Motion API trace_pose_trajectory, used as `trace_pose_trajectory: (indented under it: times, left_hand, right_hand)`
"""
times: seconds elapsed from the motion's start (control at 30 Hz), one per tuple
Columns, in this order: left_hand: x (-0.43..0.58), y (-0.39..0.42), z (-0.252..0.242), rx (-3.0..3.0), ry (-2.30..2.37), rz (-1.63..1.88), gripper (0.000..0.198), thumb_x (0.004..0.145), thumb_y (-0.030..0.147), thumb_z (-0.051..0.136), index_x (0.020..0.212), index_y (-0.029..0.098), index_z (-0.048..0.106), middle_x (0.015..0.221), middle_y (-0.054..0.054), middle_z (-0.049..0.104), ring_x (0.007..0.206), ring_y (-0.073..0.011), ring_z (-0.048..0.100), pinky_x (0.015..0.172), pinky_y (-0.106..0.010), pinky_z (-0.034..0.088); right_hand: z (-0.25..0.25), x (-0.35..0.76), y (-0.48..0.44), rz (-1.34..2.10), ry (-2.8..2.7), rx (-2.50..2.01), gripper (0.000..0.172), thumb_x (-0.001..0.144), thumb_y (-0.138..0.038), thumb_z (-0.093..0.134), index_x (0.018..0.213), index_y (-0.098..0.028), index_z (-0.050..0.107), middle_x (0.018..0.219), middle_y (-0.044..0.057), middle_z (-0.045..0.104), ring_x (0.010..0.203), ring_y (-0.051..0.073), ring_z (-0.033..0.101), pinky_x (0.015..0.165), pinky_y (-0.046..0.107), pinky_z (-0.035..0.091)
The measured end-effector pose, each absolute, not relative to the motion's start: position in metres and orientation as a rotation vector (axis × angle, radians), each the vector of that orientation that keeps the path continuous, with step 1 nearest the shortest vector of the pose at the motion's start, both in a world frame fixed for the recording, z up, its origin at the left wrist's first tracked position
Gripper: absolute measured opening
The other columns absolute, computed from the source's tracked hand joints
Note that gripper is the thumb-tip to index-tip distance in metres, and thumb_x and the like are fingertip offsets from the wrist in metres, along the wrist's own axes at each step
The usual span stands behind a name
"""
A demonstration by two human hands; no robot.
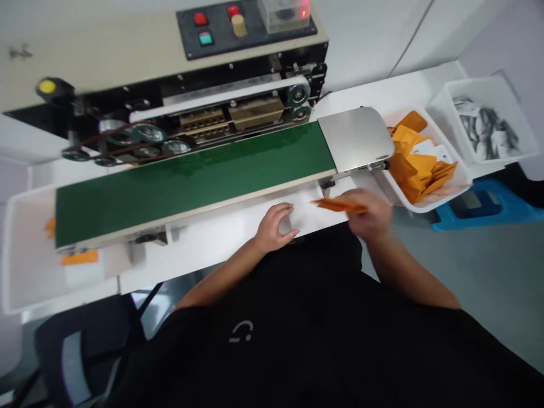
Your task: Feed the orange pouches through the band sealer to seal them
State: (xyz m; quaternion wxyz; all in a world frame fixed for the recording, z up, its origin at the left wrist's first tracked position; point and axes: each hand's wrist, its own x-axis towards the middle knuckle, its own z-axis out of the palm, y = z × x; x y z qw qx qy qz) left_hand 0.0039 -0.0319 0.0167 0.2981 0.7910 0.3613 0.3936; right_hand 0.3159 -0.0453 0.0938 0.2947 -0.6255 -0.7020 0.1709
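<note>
My right hand point(369, 214) is closed on a flat orange pouch point(338, 204), held just above the white table edge, below the steel plate point(355, 137) at the right end of the conveyor. It is blurred by motion. My left hand point(275, 226) rests on the white table point(212, 243) in front of the green conveyor belt point(191, 178); its fingers are curled and I cannot make out anything in them. The belt is bare.
A sealing machine point(170, 85) with red and green buttons runs behind the belt. At right, a white bin point(429, 170) holds several orange pouches; another bin point(488, 122) holds grey packets. A white tray point(29, 255) at left holds orange pouches. A blue stool point(484, 207) stands lower right.
</note>
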Motion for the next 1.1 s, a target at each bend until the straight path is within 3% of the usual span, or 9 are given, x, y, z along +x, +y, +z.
trace_pose_trajectory:
  times: [0.1,0.2,0.27,0.47,0.67,0.8,0.9,1.0,1.1]
  left_hand:
    - [0.002,-0.037,0.020,2.071,1.026,1.135,0.073,0.080,0.058,0.086,0.141,0.030,0.058,0.150,-0.019,0.060,0.139,-0.0363,0.059,0.109,-0.060,0.055]
    - [-0.002,-0.034,0.017,2.149,0.896,0.978,0.031,0.096,0.042,0.072,0.126,0.032,0.070,0.133,-0.011,0.073,0.124,-0.0291,0.069,0.107,-0.055,0.056]
    - [-0.005,-0.032,0.011,2.126,0.883,0.975,0.019,0.102,0.034,0.064,0.118,0.031,0.074,0.120,-0.008,0.078,0.114,-0.0250,0.073,0.102,-0.050,0.059]
    - [-0.006,-0.031,0.000,1.901,1.124,1.055,0.020,0.104,0.034,0.062,0.114,0.023,0.074,0.111,-0.011,0.077,0.105,-0.0224,0.074,0.094,-0.041,0.061]
    - [-0.009,-0.028,0.004,1.891,0.988,1.051,0.022,0.104,0.038,0.062,0.116,0.021,0.069,0.110,-0.012,0.074,0.106,-0.0242,0.072,0.098,-0.044,0.060]
    - [-0.011,-0.026,0.007,2.009,0.813,0.998,0.021,0.101,0.040,0.067,0.108,0.021,0.072,0.147,-0.018,0.060,0.138,-0.0310,0.057,0.109,-0.052,0.055]
    - [-0.008,-0.025,0.005,1.998,0.782,1.008,0.023,0.103,0.040,0.063,0.113,0.020,0.068,0.162,-0.019,0.046,0.147,-0.0315,0.051,0.115,-0.055,0.050]
    - [-0.007,-0.026,-0.004,1.892,0.792,0.987,0.026,0.106,0.041,0.059,0.122,0.021,0.061,0.142,-0.018,0.063,0.134,-0.0273,0.064,0.110,-0.048,0.054]
    - [-0.008,-0.030,-0.015,1.794,1.007,0.994,0.036,0.103,0.046,0.063,0.126,0.020,0.058,0.114,-0.011,0.073,0.103,-0.0225,0.073,0.089,-0.037,0.060]
  right_hand:
    - [0.055,0.262,-0.052,0.593,-2.035,-1.187,0.025,0.097,-0.035,0.059,0.111,-0.044,0.078,0.109,-0.002,0.077,0.105,0.025,0.076,0.096,0.051,0.065]
    - [0.023,0.237,-0.043,0.605,-2.056,-1.046,0.024,0.097,-0.026,0.061,0.109,-0.040,0.077,0.113,-0.001,0.078,0.105,0.024,0.075,0.098,0.049,0.064]
    - [0.008,0.234,-0.037,0.589,-2.063,-1.061,0.024,0.097,-0.023,0.063,0.111,-0.036,0.077,0.118,0.001,0.078,0.107,0.025,0.074,0.101,0.050,0.062]
    - [-0.010,0.242,-0.031,0.506,-2.086,-1.195,0.028,0.095,-0.020,0.063,0.117,-0.031,0.076,0.119,0.004,0.077,0.112,0.030,0.072,0.106,0.056,0.058]
    - [0.012,0.248,-0.038,0.545,-1.819,-1.349,0.022,0.100,-0.026,0.061,0.113,-0.032,0.078,0.117,0.002,0.077,0.109,0.027,0.073,0.102,0.051,0.061]
    - [0.035,0.238,-0.041,0.708,-1.597,-1.382,0.017,0.100,-0.035,0.065,0.108,-0.030,0.079,0.109,0.004,0.078,0.102,0.024,0.074,0.087,0.042,0.064]
    - [0.039,0.225,-0.039,0.935,-1.584,-1.280,0.018,0.096,-0.038,0.070,0.103,-0.026,0.080,0.104,0.005,0.077,0.098,0.022,0.074,0.092,0.040,0.062]
    - [0.030,0.215,-0.039,1.127,-1.457,-1.227,0.026,0.094,-0.045,0.072,0.109,-0.024,0.078,0.109,0.006,0.076,0.102,0.021,0.074,0.096,0.038,0.062]
    - [0.018,0.210,-0.041,1.240,-1.342,-1.160,0.038,0.093,-0.053,0.072,0.118,-0.024,0.073,0.120,0.008,0.074,0.111,0.022,0.074,0.103,0.040,0.060]
